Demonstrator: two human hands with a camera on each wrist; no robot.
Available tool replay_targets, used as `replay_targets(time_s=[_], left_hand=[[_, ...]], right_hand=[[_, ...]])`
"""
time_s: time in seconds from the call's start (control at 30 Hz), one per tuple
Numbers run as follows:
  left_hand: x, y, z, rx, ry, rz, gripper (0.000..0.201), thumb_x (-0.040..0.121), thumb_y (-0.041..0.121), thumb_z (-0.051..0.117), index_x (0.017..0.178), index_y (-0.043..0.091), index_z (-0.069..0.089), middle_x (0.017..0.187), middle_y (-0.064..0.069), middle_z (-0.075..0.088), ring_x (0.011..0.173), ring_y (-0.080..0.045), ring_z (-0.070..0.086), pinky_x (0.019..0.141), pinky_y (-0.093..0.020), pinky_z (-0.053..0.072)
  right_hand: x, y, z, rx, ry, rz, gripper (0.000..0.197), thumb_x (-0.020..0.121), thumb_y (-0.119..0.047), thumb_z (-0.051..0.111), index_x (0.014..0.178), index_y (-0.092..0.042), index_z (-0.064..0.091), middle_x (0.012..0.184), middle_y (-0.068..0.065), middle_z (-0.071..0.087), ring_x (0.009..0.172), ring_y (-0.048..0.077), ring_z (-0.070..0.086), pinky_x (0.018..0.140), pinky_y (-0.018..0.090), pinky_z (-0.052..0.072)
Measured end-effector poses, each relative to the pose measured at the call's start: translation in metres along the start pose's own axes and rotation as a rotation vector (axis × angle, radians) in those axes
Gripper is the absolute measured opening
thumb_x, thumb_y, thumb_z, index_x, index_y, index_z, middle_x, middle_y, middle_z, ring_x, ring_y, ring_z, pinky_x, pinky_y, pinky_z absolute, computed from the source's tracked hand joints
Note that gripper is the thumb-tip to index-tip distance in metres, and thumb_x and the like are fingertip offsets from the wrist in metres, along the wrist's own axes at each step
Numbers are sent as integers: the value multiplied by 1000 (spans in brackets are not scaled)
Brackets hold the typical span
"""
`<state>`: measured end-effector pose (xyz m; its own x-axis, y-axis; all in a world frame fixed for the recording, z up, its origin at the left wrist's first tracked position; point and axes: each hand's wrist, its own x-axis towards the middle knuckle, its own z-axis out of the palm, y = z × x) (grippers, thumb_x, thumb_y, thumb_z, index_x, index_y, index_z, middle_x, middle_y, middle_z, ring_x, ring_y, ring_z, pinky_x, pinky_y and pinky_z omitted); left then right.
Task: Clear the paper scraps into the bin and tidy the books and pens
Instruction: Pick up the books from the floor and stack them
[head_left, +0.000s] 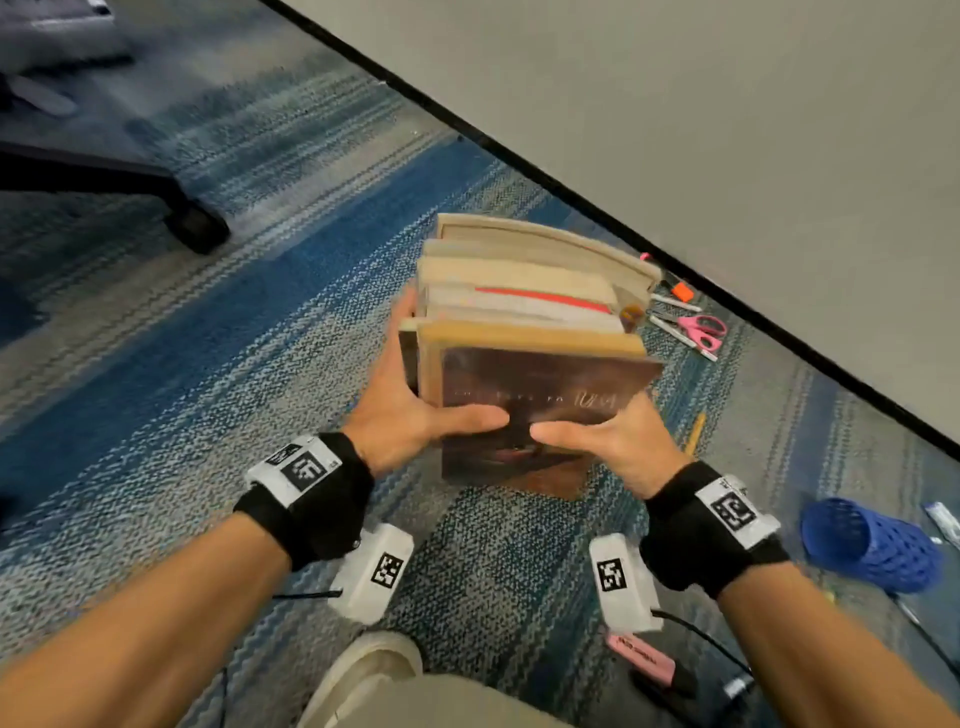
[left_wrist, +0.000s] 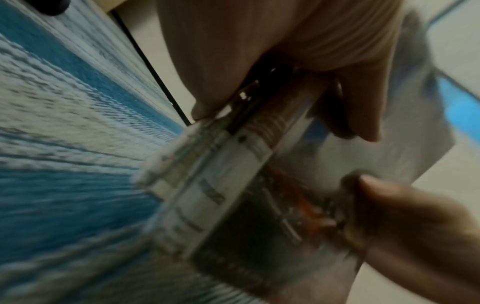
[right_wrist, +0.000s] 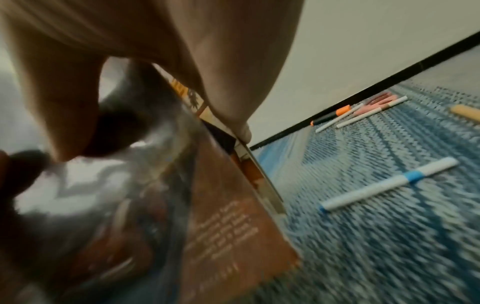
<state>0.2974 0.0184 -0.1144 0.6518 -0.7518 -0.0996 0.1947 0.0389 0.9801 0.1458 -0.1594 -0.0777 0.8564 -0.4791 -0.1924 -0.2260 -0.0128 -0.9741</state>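
Item: stack of books (head_left: 530, 332), several volumes pressed together, page edges uppermost, a dark brown cover facing the person.
Location: held above the carpet (head_left: 260, 322), near the wall (head_left: 727, 104); the head view suggests the stack is clear of the floor, but contact at its lower edge cannot be told for sure.
Left hand (head_left: 410, 410): clasps the left side of the stack, thumb laid across the front cover, fingers wrapped behind.
Right hand (head_left: 613, 441): clasps the right side likewise, thumb on the cover, tip close to the left thumb.
Grip state: both hands grasping the books, squeezing them between the palms; neither is free.
Step in hand: the tidying of the books, judged to be the carrying or squaring-up of the gathered stack.
Pens: white pens (head_left: 675, 332) and an orange-capped marker (head_left: 678, 288) lie by the skirting with pink scissors (head_left: 701, 330); a blue-banded pen (right_wrist: 389, 183) lies on the carpet to the right.
Pen holder: blue perforated cup (head_left: 872, 545) tipped on its side, well apart from the stack.
Paper scraps and bin: none identifiable in any view.
Next move calls for: even pressure from both sides so the middle volumes do not slip, a level place to set the stack down squarely, then free hands for the pens and the cup.
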Motion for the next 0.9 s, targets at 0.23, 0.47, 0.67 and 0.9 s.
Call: replay_targets(time_s=[0.23, 0.47, 0.67, 0.9], left_hand=[[-5, -31, 6, 252, -66, 61, 134, 41, 2, 93, 140, 19, 4, 136, 14, 36, 123, 15, 40, 100, -9, 39], [6, -18, -1, 369, -77, -39, 131, 43, 17, 95, 141, 20, 10, 126, 33, 45, 118, 17, 45, 95, -9, 43], [21, 39, 22, 389, -32, -205, 127, 38, 15, 96, 138, 22, 19, 129, 6, 54, 119, -3, 56, 100, -34, 49], [-4, 173, 86, 190, -14, -337, 112, 49, -15, 85, 137, 19, 25, 127, -5, 60, 115, -13, 62, 88, -29, 55]], right_hand=[[-7, 37, 12, 58, -59, 224, 128, 38, -28, 93, 138, 15, 25, 86, -2, 76, 79, 12, 73, 66, 19, 56], [5, 39, 8, -18, 11, 88, 99, 59, 10, 83, 139, -1, 25, 120, 14, 63, 101, 14, 68, 76, 18, 54], [38, -10, -19, -12, -57, 247, 110, 48, -3, 92, 135, -20, 28, 118, -4, 60, 107, 10, 61, 98, 36, 49], [8, -145, -75, -1, -94, 369, 123, 27, -25, 96, 133, -22, 33, 122, 0, 61, 111, 16, 62, 98, 44, 50]])
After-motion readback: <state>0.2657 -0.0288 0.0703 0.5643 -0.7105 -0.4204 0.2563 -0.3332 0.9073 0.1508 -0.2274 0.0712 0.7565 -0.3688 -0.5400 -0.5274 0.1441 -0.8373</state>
